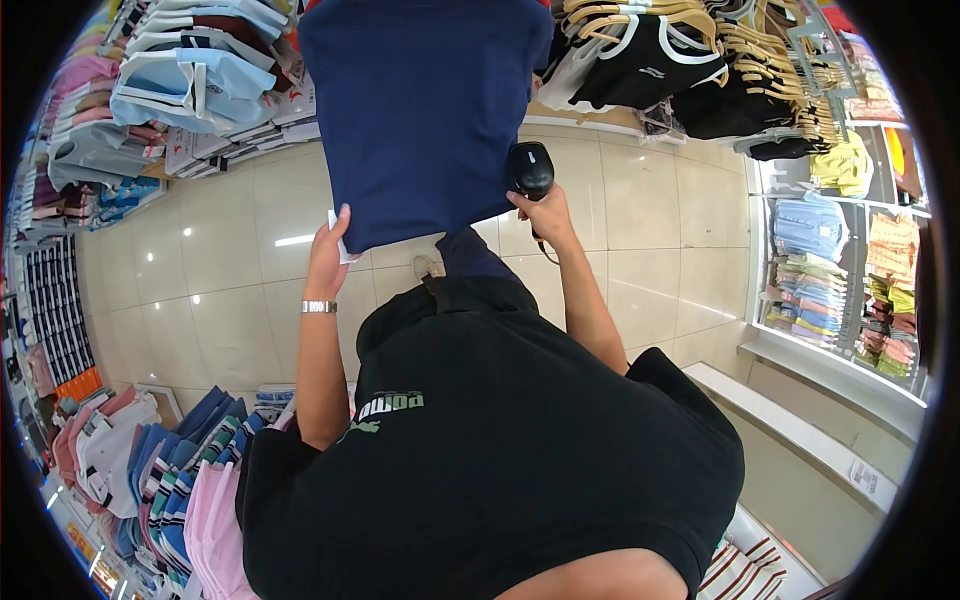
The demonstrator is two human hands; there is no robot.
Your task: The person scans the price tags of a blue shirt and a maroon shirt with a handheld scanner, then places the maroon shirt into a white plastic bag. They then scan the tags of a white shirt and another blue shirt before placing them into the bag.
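A navy blue garment [420,120], likely a shirt, hangs spread out in front of me, its lower edge toward my body. My left hand [325,262] pinches its lower left corner, with a white tag or paper [338,232] at the fingers. At the lower right corner, my right hand [545,215] grips a black handheld barcode scanner [530,168], its cable trailing below. The thumb and finger of that hand also seem to touch the garment's edge. The garment's top runs out of view.
Hanging clothes [195,85] line the upper left, above stacked white boxes [200,150]. Black tops on wooden hangers [660,60] are at upper right. Shelves of folded shirts [808,270] stand right; more racked garments [215,510] are lower left. Tiled floor [640,220] lies below.
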